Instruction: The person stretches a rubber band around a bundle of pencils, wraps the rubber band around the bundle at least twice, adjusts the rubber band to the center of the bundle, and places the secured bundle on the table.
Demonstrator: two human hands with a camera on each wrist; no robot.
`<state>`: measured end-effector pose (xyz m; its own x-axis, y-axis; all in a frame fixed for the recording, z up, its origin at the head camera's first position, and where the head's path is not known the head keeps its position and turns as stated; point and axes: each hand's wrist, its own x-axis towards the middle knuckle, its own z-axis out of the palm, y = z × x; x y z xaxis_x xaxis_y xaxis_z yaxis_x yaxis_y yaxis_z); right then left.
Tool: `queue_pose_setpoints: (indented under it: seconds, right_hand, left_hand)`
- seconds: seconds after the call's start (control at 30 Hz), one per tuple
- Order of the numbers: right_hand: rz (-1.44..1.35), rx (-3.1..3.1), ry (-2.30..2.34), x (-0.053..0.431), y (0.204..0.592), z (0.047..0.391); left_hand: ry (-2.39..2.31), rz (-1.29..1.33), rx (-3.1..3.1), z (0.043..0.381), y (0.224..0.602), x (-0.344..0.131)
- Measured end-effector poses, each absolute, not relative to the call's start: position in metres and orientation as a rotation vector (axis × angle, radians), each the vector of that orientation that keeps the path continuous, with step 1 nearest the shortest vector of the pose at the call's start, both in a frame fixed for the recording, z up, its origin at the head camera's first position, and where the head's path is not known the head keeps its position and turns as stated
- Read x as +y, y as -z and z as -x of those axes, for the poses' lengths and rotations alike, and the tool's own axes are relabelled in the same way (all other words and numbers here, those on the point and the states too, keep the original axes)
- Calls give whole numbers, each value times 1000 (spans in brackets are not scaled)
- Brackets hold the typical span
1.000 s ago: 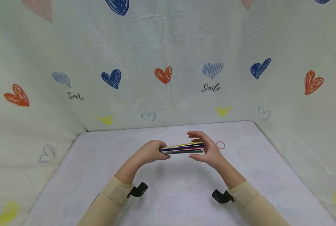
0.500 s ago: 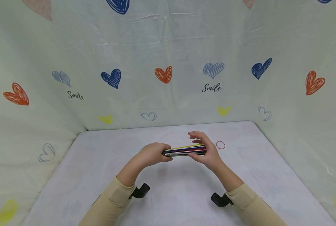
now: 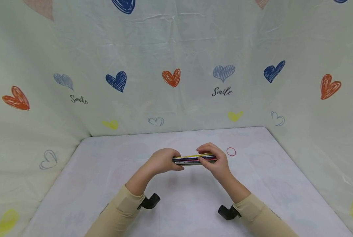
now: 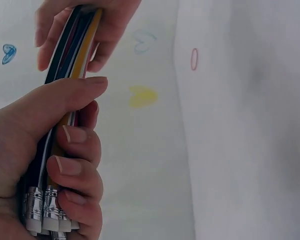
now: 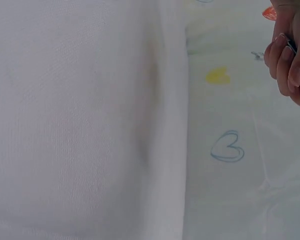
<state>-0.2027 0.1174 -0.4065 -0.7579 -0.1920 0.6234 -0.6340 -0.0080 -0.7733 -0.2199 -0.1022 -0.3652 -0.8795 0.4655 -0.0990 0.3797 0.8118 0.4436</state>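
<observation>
A bundle of several coloured pencils (image 3: 194, 159) lies level above the middle of the table, held at both ends. My left hand (image 3: 164, 160) grips the eraser end; in the left wrist view its fingers (image 4: 75, 165) curl round the pencils (image 4: 72, 60) and their metal ferrules. My right hand (image 3: 215, 161) grips the other end, its fingers curled over the top. In the right wrist view only some fingers (image 5: 285, 60) and a sliver of the pencils show at the right edge. A small red rubber band (image 3: 231, 151) lies on the table just right of my right hand.
The white table (image 3: 105, 184) is walled on three sides by a pale cloth printed with hearts (image 3: 170, 78). The red rubber band (image 4: 194, 59) also shows in the left wrist view. Black wrist camera mounts (image 3: 148, 201) sit on both beige sleeves.
Both hands have drawn closer together and slightly toward me, and my right hand's fingers have folded down over the pencil bundle. The rubber band has not moved.
</observation>
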Motion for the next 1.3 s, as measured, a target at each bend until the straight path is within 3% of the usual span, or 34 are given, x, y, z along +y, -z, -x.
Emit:
queue_pose_setpoints:
  seconds: [0.2, 0.9, 1.3]
  right_hand:
    - [-810, -1833, -1896, 116, 419, 207]
    - [-1053, -1974, -1842, 131, 421, 205]
    - [-927, -1925, -1886, 120, 423, 199]
  left_hand:
    - [-655, -687, 2791, 219, 368, -101]
    - [-694, -582, 2747, 222, 363, -113]
    - [-673, -610, 2769, 219, 356, -107]
